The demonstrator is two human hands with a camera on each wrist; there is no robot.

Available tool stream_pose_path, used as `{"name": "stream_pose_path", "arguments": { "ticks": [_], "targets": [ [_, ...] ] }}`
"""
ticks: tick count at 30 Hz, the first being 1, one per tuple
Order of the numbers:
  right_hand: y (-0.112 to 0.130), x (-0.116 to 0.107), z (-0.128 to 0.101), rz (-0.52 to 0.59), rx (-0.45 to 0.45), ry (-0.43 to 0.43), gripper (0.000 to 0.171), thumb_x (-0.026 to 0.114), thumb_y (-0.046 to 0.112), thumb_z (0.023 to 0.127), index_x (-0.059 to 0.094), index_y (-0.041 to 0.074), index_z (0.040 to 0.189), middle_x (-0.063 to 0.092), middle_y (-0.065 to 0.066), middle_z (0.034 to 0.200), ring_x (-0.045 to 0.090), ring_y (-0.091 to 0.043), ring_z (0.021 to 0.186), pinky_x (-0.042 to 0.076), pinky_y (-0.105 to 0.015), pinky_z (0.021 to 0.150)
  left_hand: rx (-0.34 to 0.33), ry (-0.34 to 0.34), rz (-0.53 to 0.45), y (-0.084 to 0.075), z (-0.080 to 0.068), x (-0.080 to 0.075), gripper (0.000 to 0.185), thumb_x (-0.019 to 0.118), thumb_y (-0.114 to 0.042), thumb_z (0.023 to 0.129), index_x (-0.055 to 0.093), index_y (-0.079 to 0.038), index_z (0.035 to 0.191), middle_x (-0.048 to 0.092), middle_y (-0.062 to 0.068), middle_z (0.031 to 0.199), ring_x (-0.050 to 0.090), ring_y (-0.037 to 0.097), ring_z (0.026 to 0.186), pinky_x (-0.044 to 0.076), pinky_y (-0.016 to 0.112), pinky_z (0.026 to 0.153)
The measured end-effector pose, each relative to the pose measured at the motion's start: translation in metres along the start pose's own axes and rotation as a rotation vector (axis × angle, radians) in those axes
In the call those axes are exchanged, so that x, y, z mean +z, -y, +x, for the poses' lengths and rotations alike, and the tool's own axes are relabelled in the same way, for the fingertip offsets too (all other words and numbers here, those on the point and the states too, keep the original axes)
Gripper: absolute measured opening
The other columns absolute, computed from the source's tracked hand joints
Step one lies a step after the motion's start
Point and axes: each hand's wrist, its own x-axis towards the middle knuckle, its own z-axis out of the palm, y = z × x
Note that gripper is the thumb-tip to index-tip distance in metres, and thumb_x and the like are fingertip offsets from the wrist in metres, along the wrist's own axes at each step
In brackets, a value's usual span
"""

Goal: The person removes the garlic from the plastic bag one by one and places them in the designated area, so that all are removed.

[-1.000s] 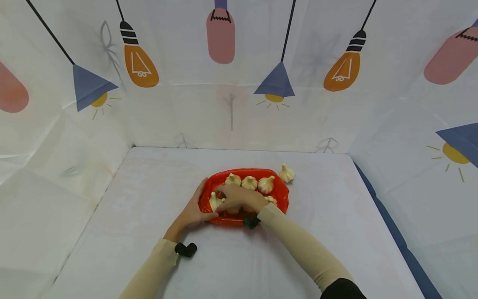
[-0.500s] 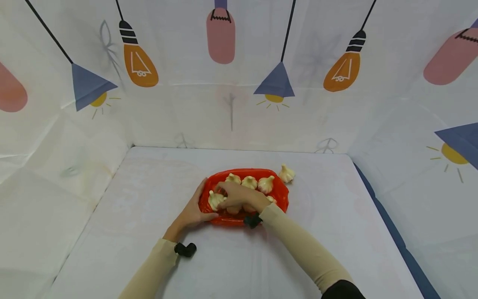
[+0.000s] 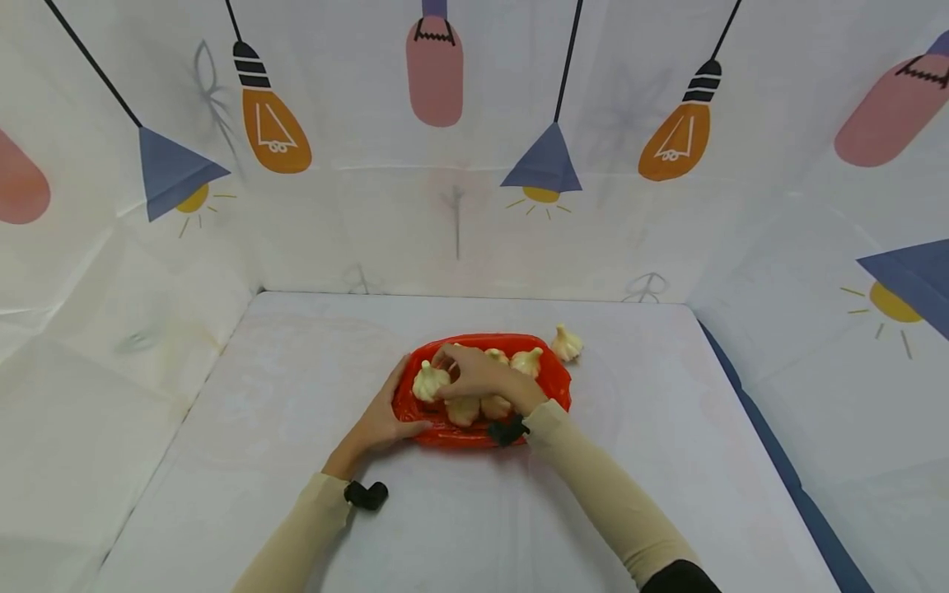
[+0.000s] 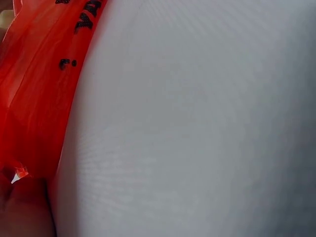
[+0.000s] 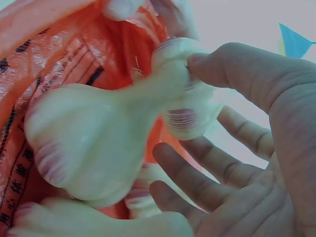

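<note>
A red plastic bag point(image 3: 552, 387) lies open on the white table and holds several garlic bulbs. My right hand point(image 3: 447, 368) reaches into it and pinches one garlic bulb point(image 3: 428, 382) at the bag's left end, raised a little above the others. In the right wrist view my thumb point(image 5: 232, 69) presses on the stem of that bulb point(image 5: 84, 148), and my fingers point(image 5: 197, 180) curl beneath it. My left hand point(image 3: 385, 418) holds the bag's left edge, thumb along the front rim. The left wrist view shows only the red bag point(image 4: 39, 89) and the table point(image 4: 197, 123).
One loose garlic bulb point(image 3: 567, 344) lies on the table point(image 3: 296, 371) just beyond the bag's far right corner. Printed cloth walls point(image 3: 460, 206) enclose the table at the back and on both sides.
My right hand has closed on a garlic bulb at the bag's left end and lifted it slightly up and away from me. My left hand stays on the bag's edge.
</note>
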Motion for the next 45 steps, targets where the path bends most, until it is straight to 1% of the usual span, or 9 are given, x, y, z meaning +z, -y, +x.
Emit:
{"name": "stream_pose_path", "arguments": {
  "ticks": [5,9,13,18,22,30,35,40,45],
  "targets": [
    [0.001,-0.006,-0.004,0.022,0.013,-0.027,0.038,0.076,0.027,0.090,0.061,0.018,0.124,0.064,0.002,0.122,0.062,-0.017,0.102,0.056,-0.031,0.088,-0.003,-0.013,0.016,0.019,0.005,0.001,0.119,0.088,-0.015,0.079,0.008,-0.021,0.167,0.014,0.008,0.173,0.019,0.036,0.157,0.022,0.064,0.124],
    [0.000,-0.011,-0.008,0.076,0.016,-0.057,0.040,0.077,0.028,0.089,0.061,0.019,0.124,0.064,0.002,0.123,0.062,-0.018,0.105,0.056,-0.034,0.092,-0.002,-0.010,0.022,0.024,0.007,0.000,0.119,0.089,-0.022,0.078,0.010,-0.026,0.167,0.015,0.004,0.173,0.020,0.034,0.158,0.024,0.064,0.123],
    [-0.004,-0.014,-0.012,0.133,0.006,-0.097,0.043,0.079,0.028,0.088,0.060,0.017,0.126,0.064,-0.001,0.127,0.064,-0.019,0.111,0.057,-0.035,0.098,-0.001,-0.005,0.022,0.024,0.007,0.000,0.120,0.090,-0.027,0.077,0.011,-0.027,0.167,0.015,0.003,0.173,0.019,0.033,0.158,0.022,0.065,0.124],
    [-0.011,-0.019,-0.022,0.218,0.019,-0.168,0.046,0.080,0.026,0.089,0.060,0.017,0.129,0.062,-0.001,0.133,0.066,-0.021,0.112,0.057,-0.034,0.097,0.003,-0.009,0.021,0.023,0.007,0.001,0.120,0.090,-0.027,0.077,0.010,-0.026,0.167,0.013,0.005,0.174,0.017,0.034,0.158,0.020,0.065,0.124],
    [-0.016,-0.025,-0.030,0.279,0.020,-0.220,0.047,0.080,0.025,0.089,0.059,0.016,0.131,0.061,-0.005,0.136,0.067,-0.024,0.113,0.058,-0.037,0.097,0.003,-0.014,0.009,0.022,0.006,0.003,0.120,0.091,-0.026,0.077,0.010,-0.027,0.167,0.013,0.007,0.174,0.018,0.035,0.158,0.021,0.064,0.124],
    [-0.026,-0.038,-0.043,0.268,0.044,-0.311,0.048,0.078,0.028,0.091,0.059,0.017,0.134,0.061,-0.004,0.136,0.064,-0.027,0.121,0.059,-0.041,0.093,0.018,-0.029,0.040,0.020,0.005,0.003,0.122,0.091,-0.027,0.076,0.010,-0.026,0.167,0.012,0.009,0.174,0.017,0.036,0.158,0.020,0.061,0.125],
    [-0.029,-0.044,-0.051,0.320,0.055,-0.372,0.047,0.078,0.025,0.092,0.060,0.014,0.134,0.061,-0.007,0.138,0.065,-0.029,0.121,0.061,-0.039,0.090,0.018,-0.025,0.057,0.020,0.005,0.002,0.121,0.091,-0.028,0.076,0.010,-0.025,0.167,0.012,0.009,0.174,0.018,0.036,0.158,0.020,0.063,0.124],
    [-0.032,-0.049,-0.058,0.335,0.048,-0.410,0.047,0.077,0.021,0.093,0.060,0.010,0.136,0.061,-0.012,0.140,0.065,-0.032,0.121,0.060,-0.041,0.092,0.022,-0.022,0.058,0.021,0.005,0.002,0.121,0.091,-0.027,0.077,0.011,-0.025,0.167,0.011,0.009,0.174,0.017,0.037,0.158,0.020,0.063,0.124],
    [-0.038,-0.054,-0.064,0.338,0.064,-0.444,0.047,0.076,0.022,0.094,0.060,0.011,0.137,0.059,-0.012,0.141,0.064,-0.033,0.122,0.060,-0.042,0.091,0.014,-0.017,0.058,0.021,0.006,0.001,0.120,0.090,-0.025,0.077,0.010,-0.024,0.167,0.011,0.009,0.174,0.015,0.036,0.159,0.020,0.063,0.124]
  ]
}}
